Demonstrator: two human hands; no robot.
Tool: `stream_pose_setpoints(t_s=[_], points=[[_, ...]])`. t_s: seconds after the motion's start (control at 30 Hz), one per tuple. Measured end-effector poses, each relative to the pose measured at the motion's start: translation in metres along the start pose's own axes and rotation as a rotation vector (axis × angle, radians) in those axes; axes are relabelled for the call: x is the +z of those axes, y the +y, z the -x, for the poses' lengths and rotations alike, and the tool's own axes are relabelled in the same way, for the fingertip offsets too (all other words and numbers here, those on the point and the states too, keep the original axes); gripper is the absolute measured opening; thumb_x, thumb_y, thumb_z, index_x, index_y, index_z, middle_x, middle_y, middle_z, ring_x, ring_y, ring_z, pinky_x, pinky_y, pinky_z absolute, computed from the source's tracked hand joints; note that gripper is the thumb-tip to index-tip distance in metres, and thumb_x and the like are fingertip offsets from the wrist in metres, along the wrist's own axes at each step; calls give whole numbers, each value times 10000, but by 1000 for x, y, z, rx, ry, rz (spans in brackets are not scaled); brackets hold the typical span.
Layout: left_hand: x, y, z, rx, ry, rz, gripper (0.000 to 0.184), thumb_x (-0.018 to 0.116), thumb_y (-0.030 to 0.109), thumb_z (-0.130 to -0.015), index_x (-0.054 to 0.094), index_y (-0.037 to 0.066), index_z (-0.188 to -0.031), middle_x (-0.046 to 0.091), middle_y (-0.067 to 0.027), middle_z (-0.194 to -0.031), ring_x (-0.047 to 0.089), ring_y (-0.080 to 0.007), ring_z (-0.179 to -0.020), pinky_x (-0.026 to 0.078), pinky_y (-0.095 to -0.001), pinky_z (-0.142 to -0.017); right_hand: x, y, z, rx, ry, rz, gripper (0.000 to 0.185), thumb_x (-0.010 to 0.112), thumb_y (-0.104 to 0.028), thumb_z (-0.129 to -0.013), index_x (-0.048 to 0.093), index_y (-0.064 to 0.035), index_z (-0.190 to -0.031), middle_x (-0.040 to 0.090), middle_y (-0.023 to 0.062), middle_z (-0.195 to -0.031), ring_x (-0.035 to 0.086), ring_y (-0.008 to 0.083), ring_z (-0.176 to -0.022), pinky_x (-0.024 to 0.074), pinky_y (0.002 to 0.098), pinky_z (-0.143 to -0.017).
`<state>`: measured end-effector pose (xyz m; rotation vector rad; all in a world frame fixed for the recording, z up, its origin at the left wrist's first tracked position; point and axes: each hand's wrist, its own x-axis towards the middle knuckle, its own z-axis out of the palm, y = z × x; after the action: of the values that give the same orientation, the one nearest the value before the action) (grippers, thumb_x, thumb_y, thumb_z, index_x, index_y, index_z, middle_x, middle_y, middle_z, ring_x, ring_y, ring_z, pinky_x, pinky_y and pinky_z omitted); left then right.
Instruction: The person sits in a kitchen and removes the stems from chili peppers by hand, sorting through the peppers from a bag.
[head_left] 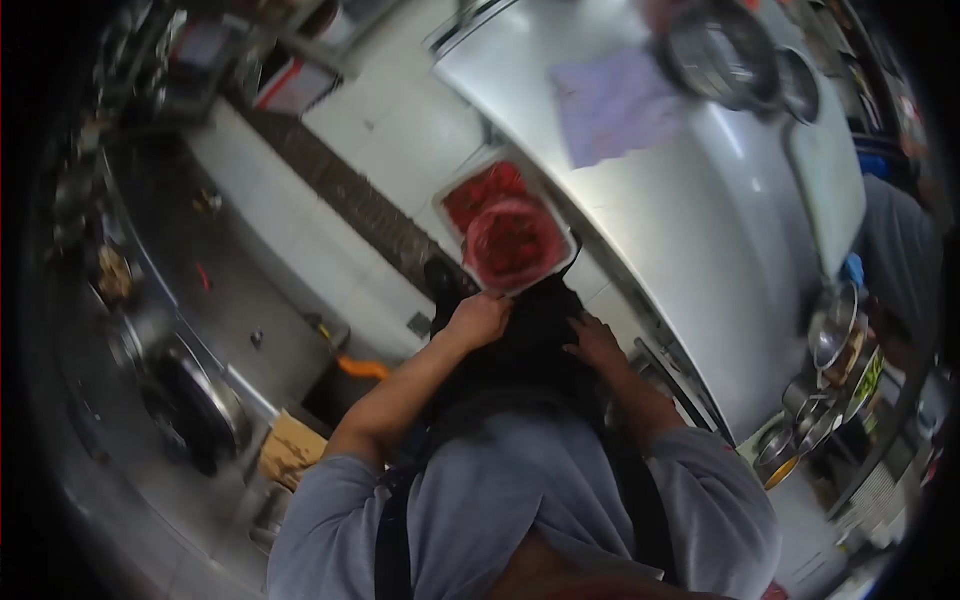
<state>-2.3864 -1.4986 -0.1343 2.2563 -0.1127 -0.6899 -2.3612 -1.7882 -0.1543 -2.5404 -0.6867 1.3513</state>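
A pale rectangular tub is in front of my legs, low over the tiled floor. Inside it is a red mass that looks like raw meat, with a round, reddish, see-through bowl or bag of darker red bits on top. My left hand is closed at the tub's near edge, its fingertips partly hidden there. Against my black apron rests my right hand, fingers apart and holding nothing.
To the right runs a steel worktable with a purple cloth and a large metal pan. Another person's grey sleeve shows beyond a white cutting board. A steel counter with a wok lines the left.
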Motion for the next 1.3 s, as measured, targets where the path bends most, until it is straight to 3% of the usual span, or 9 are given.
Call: stream_pose_setpoints(t_s=[0.2, 0.27, 0.33, 0.4, 0.57, 0.7, 0.83, 0.97, 1.3], points=[[159, -110, 91, -265, -237, -60, 278, 587, 224, -809, 665, 67, -1024, 662, -194, -981, 654, -337, -937, 494, -488, -878, 76, 1, -22, -197, -55, 72, 204, 666, -236, -827, 603, -63, -915, 619, 156, -935, 602, 354, -937, 463, 494, -781], [136, -98, 105, -388, -424, 107, 294, 584, 228, -807, 662, 65, -1039, 664, -208, -988, 647, -347, -964, 494, -474, -891, 62, -22, 0, -87, 70, -148, 151, 641, -197, -854, 587, -56, -863, 594, 178, -746, 627, 354, -777, 454, 494, -672], [111, -92, 116, -373, -505, 320, 319, 593, 252, -806, 661, 66, -1056, 666, -220, -988, 623, -359, -1018, 494, -460, -886, 29, -53, 29, 373, -336, -407, 143, 624, -168, -877, 574, -36, -854, 561, 224, -696, 639, 337, -710, 454, 469, -623], [115, -92, 132, -291, -542, 415, 327, 602, 271, -806, 665, 63, -1051, 670, -215, -982, 627, -361, -1004, 496, -454, -868, 35, -54, 55, 84, -279, -136, 141, 644, -169, -878, 612, -34, -902, 618, 191, -764, 661, 286, -764, 487, 413, -673], [188, -181, 58, -65, -779, 476, 403, 667, 363, -777, 681, 49, -1030, 679, -194, -992, 646, -339, -942, 502, -428, -816, 40, -15, -46, 171, 77, -327, 331, 719, -201, -818, 641, -18, -1083, 655, 154, -1017, 633, 346, -921, 501, 385, -811], [198, -264, -24, -385, -369, 212, 322, 585, 287, -815, 677, 15, -962, 679, -195, -1011, 646, -343, -987, 519, -451, -856, 59, 66, -143, -89, 254, 81, 347, 735, -195, -780, 655, -24, -1071, 621, 153, -1137, 559, 344, -1113, 424, 420, -959], [222, -317, -48, -312, -326, 142, 351, 604, 327, -837, 666, 3, -954, 676, -225, -914, 652, -391, -898, 523, -465, -803, 86, 89, -178, -179, 296, 310, 299, 701, -161, -790, 669, -37, -1060, 600, 128, -1199, 490, 312, -1232, 325, 468, -1063], [224, -329, -57, -421, -359, 34, 377, 607, 347, -838, 667, 9, -991, 671, -235, -944, 651, -391, -902, 522, -464, -803, 99, 98, -179, -232, 452, 272, 220, 655, -103, -799, 675, -25, -1004, 620, 120, -1156, 524, 313, -1194, 327, 490, -1059], [153, -318, -55, -467, 293, -97, 378, 644, 359, -811, 664, -13, -880, 675, -215, -812, 664, -365, -765, 522, -432, -726, 147, 112, -144, -339, 812, 239, 134, 667, -69, -785, 697, -14, -903, 664, 122, -1040, 578, 316, -1126, 382, 481, -1020]])
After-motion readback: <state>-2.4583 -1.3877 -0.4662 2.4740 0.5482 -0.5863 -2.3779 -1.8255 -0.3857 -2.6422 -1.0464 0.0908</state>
